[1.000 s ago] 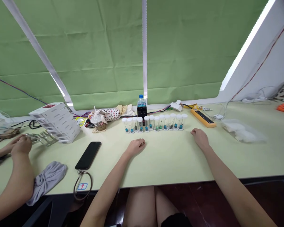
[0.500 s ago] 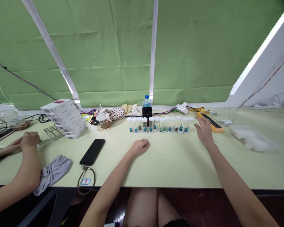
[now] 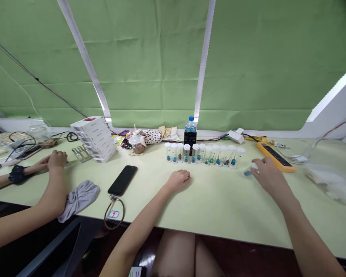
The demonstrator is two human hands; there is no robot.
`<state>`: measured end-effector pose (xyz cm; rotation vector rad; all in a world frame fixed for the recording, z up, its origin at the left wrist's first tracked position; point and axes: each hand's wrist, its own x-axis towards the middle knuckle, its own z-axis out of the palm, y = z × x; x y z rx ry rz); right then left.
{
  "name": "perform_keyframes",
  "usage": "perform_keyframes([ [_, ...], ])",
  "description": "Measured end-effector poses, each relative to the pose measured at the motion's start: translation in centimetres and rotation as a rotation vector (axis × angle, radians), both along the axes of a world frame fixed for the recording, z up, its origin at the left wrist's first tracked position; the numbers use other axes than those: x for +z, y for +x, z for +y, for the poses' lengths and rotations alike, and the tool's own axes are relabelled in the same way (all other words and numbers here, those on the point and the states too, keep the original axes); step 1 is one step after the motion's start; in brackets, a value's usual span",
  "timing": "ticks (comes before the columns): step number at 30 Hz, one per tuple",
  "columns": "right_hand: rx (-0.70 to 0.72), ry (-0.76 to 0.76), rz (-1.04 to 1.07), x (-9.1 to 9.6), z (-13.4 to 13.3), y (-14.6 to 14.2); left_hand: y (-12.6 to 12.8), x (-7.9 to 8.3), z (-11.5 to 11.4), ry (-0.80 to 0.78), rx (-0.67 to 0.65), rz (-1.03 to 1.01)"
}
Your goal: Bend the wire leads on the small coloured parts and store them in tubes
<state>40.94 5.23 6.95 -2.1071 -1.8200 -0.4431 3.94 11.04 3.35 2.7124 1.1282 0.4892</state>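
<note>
A row of small clear vials with white caps stands across the table, with blue, green or dark bits and thin wires inside. To the right of the row, my right hand grips one vial by its white cap. That vial is tilted and blurred, with something blue inside. My left hand rests on the table in front of the row, its fingers curled in and nothing showing in them. Behind the vials, an upright phone with a timer on its screen leans against a blue-capped bottle.
A yellow multimeter and a plastic bag lie on the right. Leftward are a black phone, a grey cloth, stacked white boxes, a drink cup and another person's hands.
My right hand has closed on the vial at the row's right end and pulled it rightward and nearer, tilting it. The view has turned slightly left. My left hand stays on the table.
</note>
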Motion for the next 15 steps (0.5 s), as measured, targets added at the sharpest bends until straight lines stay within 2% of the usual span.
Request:
perform_keyframes([
  [2,0.111,-0.043,0.03,1.2,-1.6,-3.9,0.6,0.7,-1.4,0.04,0.045,-0.052],
  [4,0.307,-0.065,0.127,2.2,-2.9,-8.5,1.5,1.3,-3.5,0.082,0.076,-0.158],
  [6,0.444,-0.094,0.21,2.7,-3.7,-13.1,2.2,1.4,-5.9,0.087,0.085,-0.234],
  [9,0.486,-0.048,0.199,2.1,-3.9,-18.4,2.3,0.6,-8.7,-0.065,0.152,-0.244],
  [11,0.497,0.003,0.156,1.0,-3.6,-20.3,1.4,0.0,-9.7,-0.196,0.19,-0.249],
  [15,0.646,0.045,0.207,-1.3,-2.4,-21.3,-1.1,0.3,-10.0,-0.373,0.112,-0.33],
])
